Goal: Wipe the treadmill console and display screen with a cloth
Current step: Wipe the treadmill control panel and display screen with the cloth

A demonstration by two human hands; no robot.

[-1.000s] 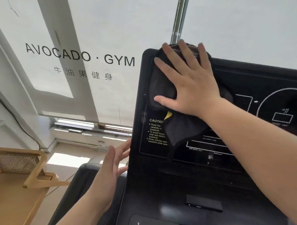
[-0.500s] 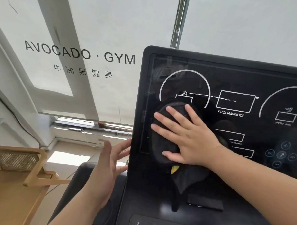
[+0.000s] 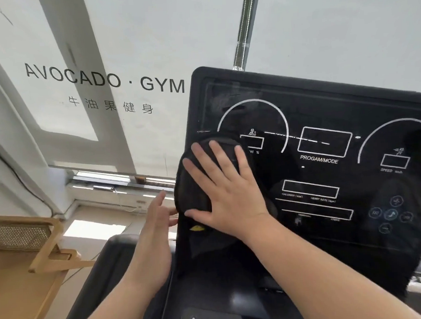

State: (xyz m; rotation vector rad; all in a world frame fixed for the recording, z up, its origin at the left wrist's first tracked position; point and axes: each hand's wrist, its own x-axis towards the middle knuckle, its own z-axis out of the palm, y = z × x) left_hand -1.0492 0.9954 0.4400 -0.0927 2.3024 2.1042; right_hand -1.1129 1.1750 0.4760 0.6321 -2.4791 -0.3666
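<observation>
The black treadmill display screen [image 3: 323, 106] fills the right half of the view, with white dials and boxes printed on it. My right hand [image 3: 226, 190] presses flat, fingers spread, on a dark cloth [image 3: 194, 191] at the screen's left edge. A yellow tag [image 3: 196, 228] on the cloth shows below my thumb. My left hand [image 3: 157, 231] is open beside the console's left edge, fingertips close to the frame. The lower console [image 3: 211, 318] with number keys lies at the bottom.
A white blind printed "AVOCADO · GYM" [image 3: 104, 77] hangs behind the screen. A chrome pole [image 3: 243, 30] rises above the display. A wooden rack with cane panel [image 3: 27, 239] stands at the lower left. A black padded handrail [image 3: 101, 272] runs under my left arm.
My right hand slid the cloth from the screen's top left corner down its left side, then back up slightly. My left hand moved closer to the console's edge.
</observation>
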